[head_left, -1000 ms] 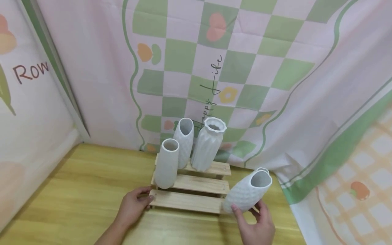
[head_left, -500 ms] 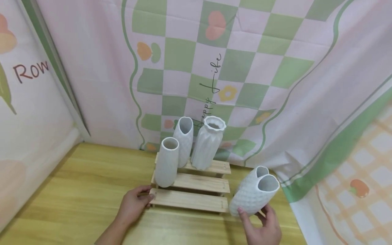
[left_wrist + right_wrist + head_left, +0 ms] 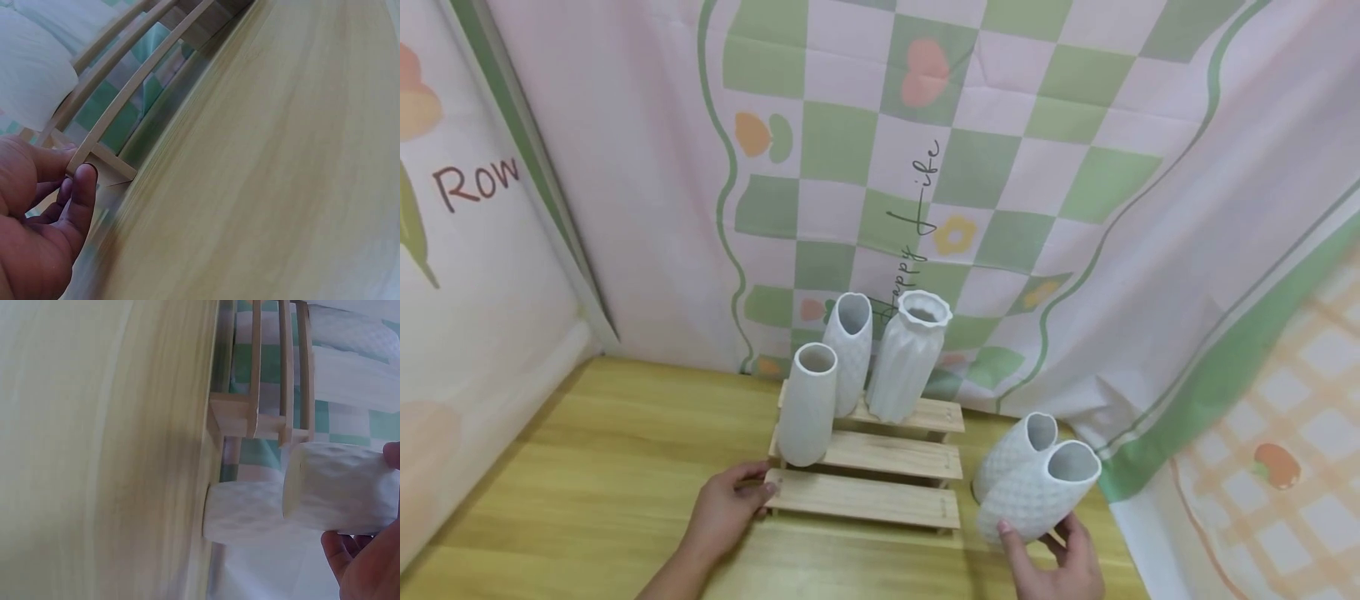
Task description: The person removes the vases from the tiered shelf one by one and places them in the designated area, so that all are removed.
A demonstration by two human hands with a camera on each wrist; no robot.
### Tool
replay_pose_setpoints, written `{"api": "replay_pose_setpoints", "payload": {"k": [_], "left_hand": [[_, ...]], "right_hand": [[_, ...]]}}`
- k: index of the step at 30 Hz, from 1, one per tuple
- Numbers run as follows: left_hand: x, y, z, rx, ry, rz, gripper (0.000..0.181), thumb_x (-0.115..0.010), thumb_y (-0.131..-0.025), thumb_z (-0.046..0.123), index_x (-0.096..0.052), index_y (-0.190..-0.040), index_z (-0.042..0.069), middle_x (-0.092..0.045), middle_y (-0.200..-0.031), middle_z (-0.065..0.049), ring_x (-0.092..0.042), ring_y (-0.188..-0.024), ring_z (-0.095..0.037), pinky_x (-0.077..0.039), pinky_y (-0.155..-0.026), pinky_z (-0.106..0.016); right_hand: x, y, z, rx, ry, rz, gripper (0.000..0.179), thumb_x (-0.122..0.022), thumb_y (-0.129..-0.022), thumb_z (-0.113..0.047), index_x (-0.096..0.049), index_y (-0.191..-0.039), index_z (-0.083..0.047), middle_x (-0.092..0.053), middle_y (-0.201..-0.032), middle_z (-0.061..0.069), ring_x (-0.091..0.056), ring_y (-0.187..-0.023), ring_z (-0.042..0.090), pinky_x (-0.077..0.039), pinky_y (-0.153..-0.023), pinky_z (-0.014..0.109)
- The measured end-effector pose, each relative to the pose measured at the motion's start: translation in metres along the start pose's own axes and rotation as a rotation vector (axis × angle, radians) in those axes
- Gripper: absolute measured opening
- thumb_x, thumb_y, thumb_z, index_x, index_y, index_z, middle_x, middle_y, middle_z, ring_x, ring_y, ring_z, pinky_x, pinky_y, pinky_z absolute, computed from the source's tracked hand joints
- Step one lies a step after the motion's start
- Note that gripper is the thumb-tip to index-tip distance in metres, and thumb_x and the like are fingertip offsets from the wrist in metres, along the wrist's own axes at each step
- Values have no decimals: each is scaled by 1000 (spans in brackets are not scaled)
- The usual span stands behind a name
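Observation:
My left hand [image 3: 722, 512] pinches the left end of the lowest step of a three-step wooden stand [image 3: 865, 500]; the left wrist view shows the thumb and a finger [image 3: 84, 187] on the slat's end. My right hand [image 3: 1063, 562] grips a white dimpled vase [image 3: 1030, 504] low on its body, to the right of the stand. That vase leans to the right, and its base is clear of the tabletop in the right wrist view. A second dimpled vase [image 3: 240, 512] stands on the table just behind it, partly hidden by it in the head view.
A smooth white vase [image 3: 807, 417] stands at the left of the middle step. On the top step are a slant-mouthed vase [image 3: 852, 358] and a pleated vase with a wavy rim [image 3: 906, 367]. Patterned cloth [image 3: 842, 142] hangs behind the wooden table [image 3: 625, 467].
My right hand has carried the gripped vase rightward, away from the stand's lowest step. More of the vase behind it shows now. My left hand has stayed on the stand.

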State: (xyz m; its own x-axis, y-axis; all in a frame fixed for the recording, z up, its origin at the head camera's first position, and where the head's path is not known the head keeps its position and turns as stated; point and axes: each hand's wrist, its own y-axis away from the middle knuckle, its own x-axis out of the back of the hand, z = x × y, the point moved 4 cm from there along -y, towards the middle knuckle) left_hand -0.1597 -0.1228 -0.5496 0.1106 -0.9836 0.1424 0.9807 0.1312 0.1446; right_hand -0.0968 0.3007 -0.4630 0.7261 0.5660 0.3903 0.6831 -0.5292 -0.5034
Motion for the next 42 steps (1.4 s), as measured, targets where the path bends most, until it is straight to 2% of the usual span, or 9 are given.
{"api": "replay_pose_setpoints", "payload": {"k": [4,13,19,23,31,38,40,42], "left_hand": [[0,0,-1,4,6,2,41,-81,-88,8,-69,-126,-2,-71,-116,-16,-71,-76,-22,-62,-64,-30],[-1,1,-5,21,5,-6,42,-80,-89,8,-68,-127,-2,-71,-116,-14,-71,-76,-22,-62,-65,-31],[-1,2,-4,18,7,-4,42,-80,-89,8,-68,-128,-2,-71,-116,-15,-71,-76,-22,-62,-64,-30],[-1,2,-3,14,-2,-3,42,-80,-89,8,-68,-128,-2,-71,-116,-15,-71,-76,-21,-62,-65,-30],[0,1,-2,15,-11,2,41,-79,-89,8,-68,-127,-3,-71,-115,-15,-71,-76,-21,-62,-65,-30],[0,0,-1,14,-3,1,40,-79,-89,7,-68,-127,-3,-72,-114,-15,-71,-75,-22,-62,-64,-30],[0,0,-1,13,-1,-1,41,-80,-89,8,-68,-127,-2,-72,-114,-15,-71,-75,-22,-62,-64,-30],[0,0,-1,13,1,-3,41,-80,-89,8,-68,-127,-3,-72,-115,-15,-71,-76,-22,-62,-65,-30]], "right_hand": [[1,-3,8,-13,-3,0,72,-96,-65,0,-64,-128,7,-67,-112,10,-58,-96,-6,-53,-75,4],[4,-6,27,-114,24,-17,75,-97,-70,-10,-61,-134,6,-65,-117,16,-56,-87,-15,-51,-74,3],[5,-10,37,-117,22,19,72,-95,-70,-8,-62,-132,7,-65,-113,11,-56,-83,-17,-51,-73,2],[6,-12,40,-124,35,31,72,-95,-70,-11,-62,-132,7,-65,-114,15,-54,-82,-19,-49,-72,0],[7,-17,45,-98,47,54,71,-95,-69,-9,-64,-130,7,-65,-111,8,-55,-82,-18,-49,-73,0],[11,-21,53,-110,71,45,72,-95,-70,-13,-62,-131,7,-66,-112,16,-52,-81,-21,-45,-72,-2],[11,-23,56,-104,73,54,71,-95,-70,-14,-63,-130,7,-66,-111,14,-52,-80,-21,-46,-71,-2],[11,-25,58,-96,75,73,70,-95,-69,-13,-65,-128,6,-65,-108,4,-53,-81,-20,-46,-71,-2]]}}
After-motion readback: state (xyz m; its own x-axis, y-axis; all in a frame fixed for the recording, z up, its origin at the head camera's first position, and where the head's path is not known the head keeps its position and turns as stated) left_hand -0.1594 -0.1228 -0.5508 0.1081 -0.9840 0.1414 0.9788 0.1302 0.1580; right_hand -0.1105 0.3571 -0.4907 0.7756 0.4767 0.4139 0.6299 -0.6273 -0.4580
